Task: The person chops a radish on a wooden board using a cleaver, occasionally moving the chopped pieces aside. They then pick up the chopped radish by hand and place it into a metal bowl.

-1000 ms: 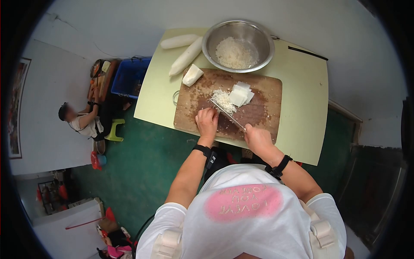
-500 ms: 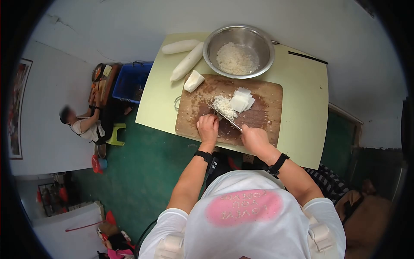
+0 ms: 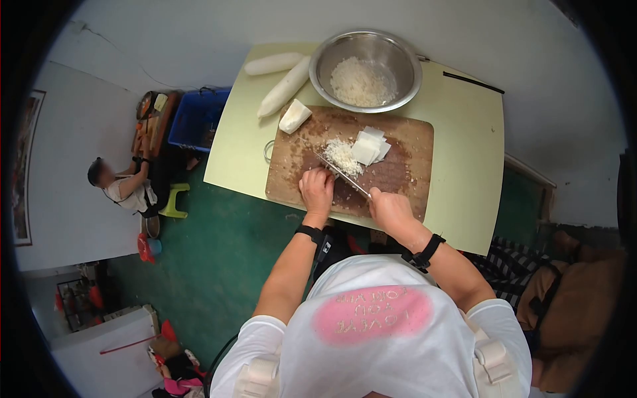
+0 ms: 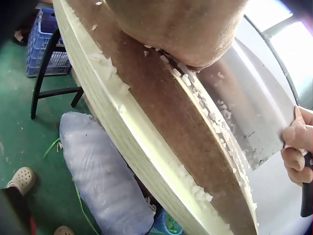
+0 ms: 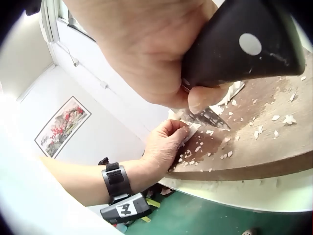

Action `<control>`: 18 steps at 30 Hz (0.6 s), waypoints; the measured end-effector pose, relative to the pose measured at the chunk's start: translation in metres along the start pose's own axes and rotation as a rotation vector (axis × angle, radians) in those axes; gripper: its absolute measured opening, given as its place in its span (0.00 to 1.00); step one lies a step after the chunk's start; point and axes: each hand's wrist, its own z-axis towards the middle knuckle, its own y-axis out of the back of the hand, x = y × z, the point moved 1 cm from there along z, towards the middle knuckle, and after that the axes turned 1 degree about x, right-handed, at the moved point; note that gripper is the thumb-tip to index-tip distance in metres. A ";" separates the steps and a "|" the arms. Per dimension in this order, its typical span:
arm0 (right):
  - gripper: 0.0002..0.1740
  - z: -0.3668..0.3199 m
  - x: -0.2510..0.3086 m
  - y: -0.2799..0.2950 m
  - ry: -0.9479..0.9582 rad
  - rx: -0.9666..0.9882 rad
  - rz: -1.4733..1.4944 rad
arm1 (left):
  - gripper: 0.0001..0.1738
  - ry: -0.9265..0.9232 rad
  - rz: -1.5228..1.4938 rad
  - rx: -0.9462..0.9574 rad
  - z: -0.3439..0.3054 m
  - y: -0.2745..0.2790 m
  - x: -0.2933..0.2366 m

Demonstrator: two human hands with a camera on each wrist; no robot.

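On the wooden cutting board [image 3: 285, 166], my left hand [image 3: 317, 190] rests with bent fingertips on a small white radish piece [image 5: 192, 132], close beside the blade. My right hand [image 3: 393, 212] grips the black handle [image 5: 230, 49] of a broad knife [image 3: 344, 176], its blade slanting toward the left fingers. Finely cut white bits [image 3: 342, 156] lie just beyond the blade. To their right is a stack of thin white slices [image 3: 369, 147]. In the left wrist view bits cling along the blade [image 4: 259, 117]; the left fingertips' hold is partly hidden.
A metal bowl [image 3: 318, 73] with white shreds stands behind the board. Two whole radishes [image 3: 285, 87] lie at the table's back left, a cut chunk [image 3: 294, 117] on the board's corner. A black strip [image 3: 473, 81] lies back right. Another person [image 3: 129, 182] sits far left.
Both hands keep their holds, with the knife and right hand shifted slightly left. The head view has tilted a little and back. Striped and brown items have come into sight at lower right.
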 end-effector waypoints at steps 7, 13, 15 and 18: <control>0.04 -0.001 -0.001 -0.004 0.014 0.013 0.020 | 0.06 0.008 -0.009 0.010 -0.003 -0.003 0.001; 0.02 -0.004 0.004 -0.005 0.008 0.015 -0.017 | 0.08 -0.022 0.000 0.027 -0.001 0.001 -0.001; 0.02 -0.004 0.007 -0.005 -0.003 0.031 -0.072 | 0.09 -0.061 -0.009 0.025 -0.002 0.007 -0.004; 0.03 -0.005 0.006 -0.005 0.016 0.011 -0.058 | 0.11 -0.112 -0.016 0.038 -0.005 0.006 0.000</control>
